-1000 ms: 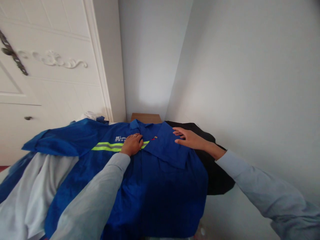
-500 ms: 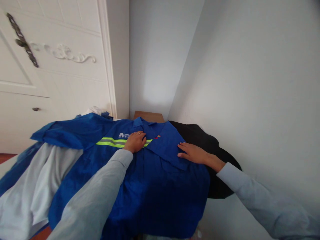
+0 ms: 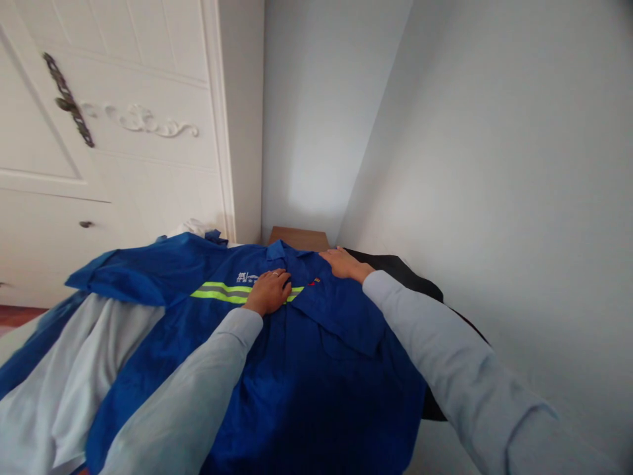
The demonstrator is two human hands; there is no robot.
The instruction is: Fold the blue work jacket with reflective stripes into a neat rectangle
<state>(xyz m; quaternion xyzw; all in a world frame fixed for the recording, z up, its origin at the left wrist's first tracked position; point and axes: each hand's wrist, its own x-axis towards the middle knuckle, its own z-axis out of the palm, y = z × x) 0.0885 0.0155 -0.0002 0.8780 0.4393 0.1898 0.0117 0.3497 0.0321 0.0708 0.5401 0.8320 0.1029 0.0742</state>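
A blue short-sleeved work shirt [image 3: 291, 369] lies spread out, with a yellow-and-grey reflective stripe [image 3: 222, 292] and white lettering across its chest. One sleeve, on the right, is folded in over the front. Flat on the chest by the button placket rests my left hand [image 3: 271, 291], a ring on one finger and the fingers stretched out. My right hand [image 3: 345, 263] lies with extended fingers on the shirt's shoulder near the collar [image 3: 277, 252]. Neither hand grips the cloth visibly.
Beneath the shirt on the left hangs light grey cloth [image 3: 99, 356]. Black cloth [image 3: 410, 274] lies on the right against the grey wall [image 3: 494, 165]. A white cabinet [image 3: 163, 171] stands at the back left, and a brown box-like thing [image 3: 299, 237] sits in the corner.
My right hand has moved from the folded sleeve up and left to the shoulder near the collar. My left hand stays on the chest. The view has shifted slightly.
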